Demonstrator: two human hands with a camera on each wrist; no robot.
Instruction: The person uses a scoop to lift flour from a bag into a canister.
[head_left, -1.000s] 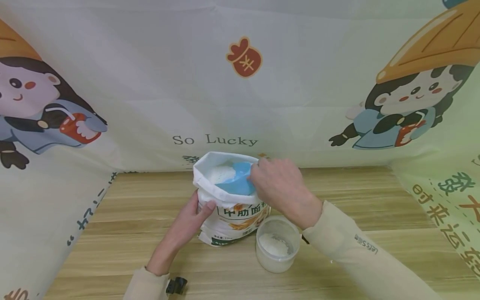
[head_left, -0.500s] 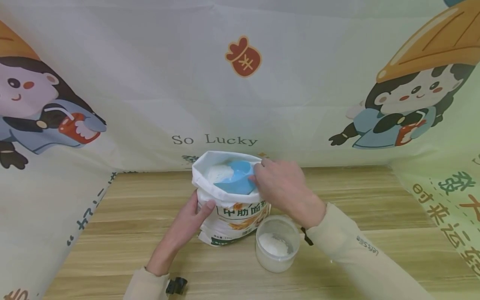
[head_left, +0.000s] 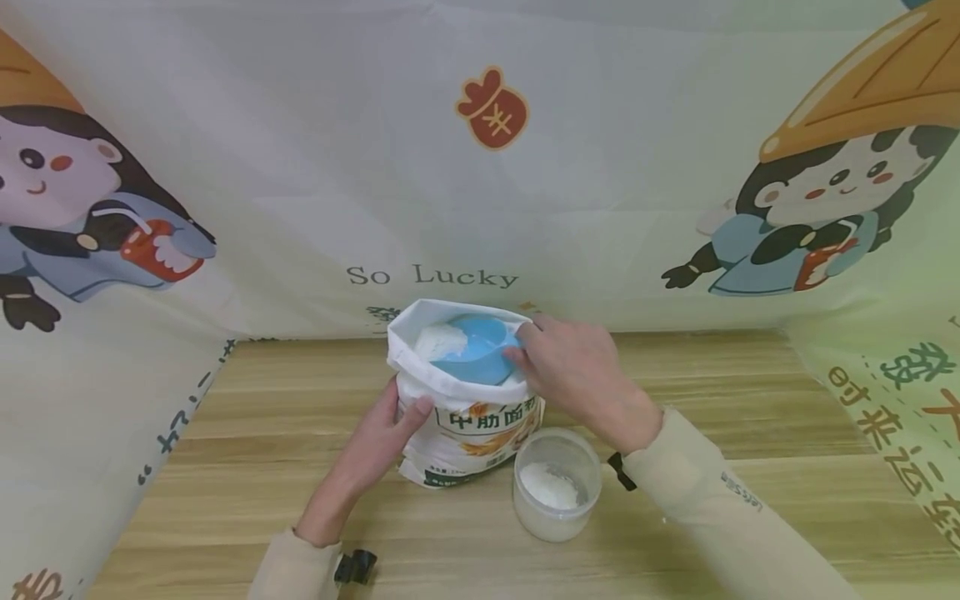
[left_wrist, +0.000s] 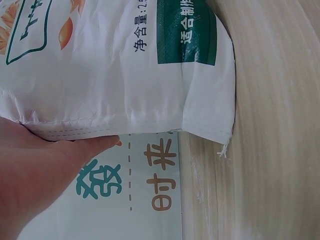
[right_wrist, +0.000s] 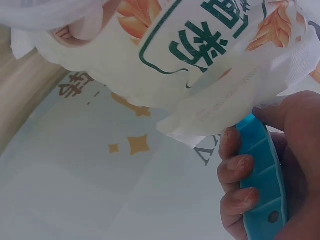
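Note:
A white flour bag point(head_left: 480, 446) stands upright with its rolled top open and white flour point(head_left: 435, 342) showing inside. My left hand point(head_left: 386, 437) holds the bag's left side, thumb across the front; the left wrist view shows this hand point(left_wrist: 45, 170) along the bag's edge. Inside the mouth of the bag sits a blue scoop point(head_left: 480, 367), its bowl partly against the flour. My right hand point(head_left: 577, 367) grips the scoop at the bag's right rim. In the right wrist view, curled fingers wrap the blue handle point(right_wrist: 262, 180).
Just right of the bag, a clear round tub point(head_left: 555, 521) with some flour in it stands on the wooden table point(head_left: 712, 517). A printed cloth backdrop point(head_left: 637, 217) rises behind and at both sides.
My right hand and the scoop have shifted slightly right and up within the bag's mouth. The left hand keeps its hold on the bag. The head view has tilted slightly.

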